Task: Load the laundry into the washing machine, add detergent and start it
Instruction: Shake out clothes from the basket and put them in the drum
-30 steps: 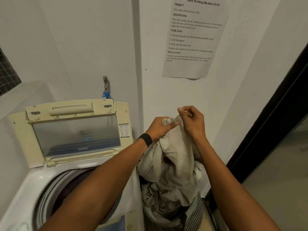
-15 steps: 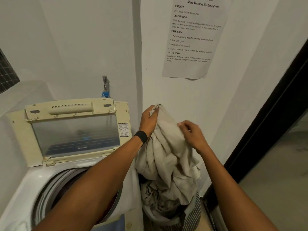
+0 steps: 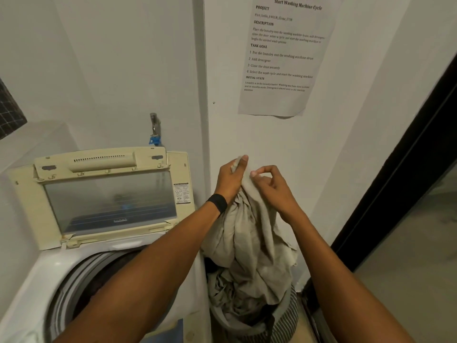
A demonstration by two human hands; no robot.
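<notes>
White walls (image 3: 111, 70) meet in a corner before me; a printed sheet (image 3: 284, 58) hangs at right, a tap (image 3: 153, 121) at left; dark door frame (image 3: 395, 181) beside pale floor (image 3: 408, 268).

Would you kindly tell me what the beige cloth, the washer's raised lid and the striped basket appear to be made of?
Beige cloth: probably thin woven cotton or linen, matte; it hangs in soft creases. Lid: yellowed, glossy plastic frame around a reflective smoky pane, glass or plastic. Basket: likely soft fabric; its striped wall sags.

The wall sheet (image 3: 277, 102) is cut off at the top, and its lowest lines are too small to read. The left forearm (image 3: 153, 266) hides part of the drum (image 3: 99, 278); the beige cloth (image 3: 247, 231) covers the inside of the basket (image 3: 289, 315).
</notes>
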